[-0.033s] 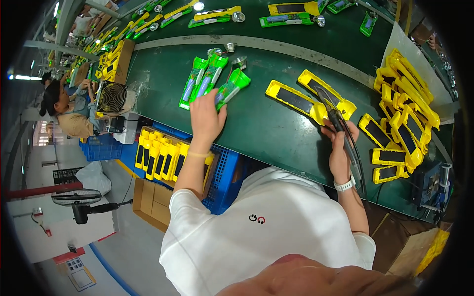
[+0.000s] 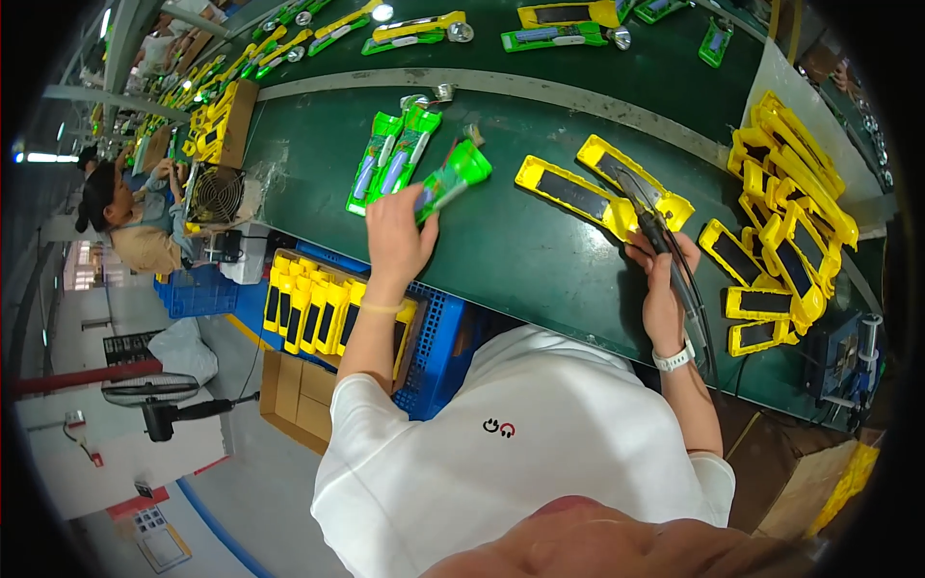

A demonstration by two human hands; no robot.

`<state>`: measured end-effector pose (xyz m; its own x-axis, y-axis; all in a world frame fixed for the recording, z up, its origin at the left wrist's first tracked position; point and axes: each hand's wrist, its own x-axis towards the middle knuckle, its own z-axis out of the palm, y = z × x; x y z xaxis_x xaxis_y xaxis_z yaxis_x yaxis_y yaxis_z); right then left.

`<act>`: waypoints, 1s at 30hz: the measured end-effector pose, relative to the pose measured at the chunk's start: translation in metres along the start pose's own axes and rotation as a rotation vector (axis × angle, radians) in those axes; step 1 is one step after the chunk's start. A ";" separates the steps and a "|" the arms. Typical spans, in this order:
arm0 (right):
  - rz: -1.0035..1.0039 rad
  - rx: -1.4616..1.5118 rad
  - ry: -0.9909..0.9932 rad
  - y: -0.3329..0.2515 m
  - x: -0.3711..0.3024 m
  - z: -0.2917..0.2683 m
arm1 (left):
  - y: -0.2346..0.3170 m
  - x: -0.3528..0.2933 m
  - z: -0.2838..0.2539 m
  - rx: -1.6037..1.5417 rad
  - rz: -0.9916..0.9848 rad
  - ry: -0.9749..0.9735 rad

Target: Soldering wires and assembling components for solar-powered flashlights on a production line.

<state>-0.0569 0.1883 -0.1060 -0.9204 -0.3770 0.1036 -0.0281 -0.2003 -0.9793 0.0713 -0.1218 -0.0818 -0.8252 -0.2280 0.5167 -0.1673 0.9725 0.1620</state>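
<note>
My left hand [image 2: 396,231] pinches the lower end of a green flashlight housing [image 2: 457,180] that holds a cell and a circuit board. A wired metal reflector [image 2: 474,136] at its far end is blurred. Just left of it, two more open green housings [image 2: 408,146] lie side by side on the table. In my right hand [image 2: 665,289] is a black soldering iron [image 2: 651,229] with its cable, pointing away over two yellow housing shells [image 2: 576,196] with dark panels. The iron partly covers the farther shell, and I cannot tell whether its tip touches anything.
Piled yellow shells [image 2: 792,231] are at the right, beside a dark bench device [image 2: 840,361]. Green and yellow flashlight parts [image 2: 554,37] lie beyond the pale divider strip [image 2: 540,91]. A box of yellow shells [image 2: 313,313] stands at lower left; a person [image 2: 135,212] sits farther left.
The green housing in my left hand has turned slightly and shifted a little toward me and to the right. Its reflector has swung and blurred. My right hand stays in place.
</note>
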 end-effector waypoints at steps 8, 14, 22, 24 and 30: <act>0.156 0.175 -0.022 0.001 0.019 0.000 | 0.056 -0.011 0.015 -0.359 0.473 -0.159; -0.003 0.147 0.040 -0.003 0.007 -0.027 | 0.069 0.023 0.019 -0.518 0.310 -0.154; -0.075 0.226 0.219 -0.012 0.003 -0.037 | 0.160 0.061 0.037 -0.428 0.193 -0.245; -0.088 0.227 0.218 -0.016 0.002 -0.038 | 0.171 0.070 0.049 -0.410 0.210 -0.234; -0.072 0.236 0.285 -0.010 -0.006 -0.050 | 0.167 0.074 0.055 -0.741 0.478 -0.407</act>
<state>-0.0706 0.2382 -0.1056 -0.9918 -0.0944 0.0856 -0.0366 -0.4323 -0.9010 -0.0475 0.0269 -0.0626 -0.8645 0.3532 0.3575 0.5016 0.6501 0.5708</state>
